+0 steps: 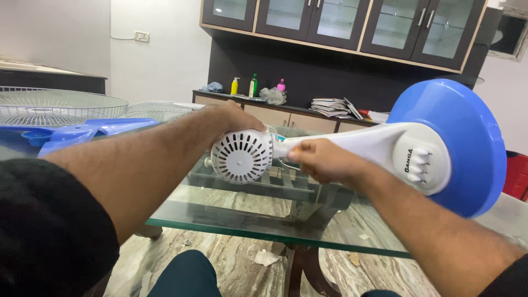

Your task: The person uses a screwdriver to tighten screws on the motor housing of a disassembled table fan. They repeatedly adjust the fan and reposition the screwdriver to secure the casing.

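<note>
One camera only, worn on the person's head. It looks forward and slightly down, along both forearms, across the glass table (231, 223) toward the far wall with its dark cabinets (341, 25) and counter. It sits close: the left hand (231, 118) and right hand (322, 159) fill the middle, and the person's knee shows at the bottom edge. There is no second view to overlap with.
</note>
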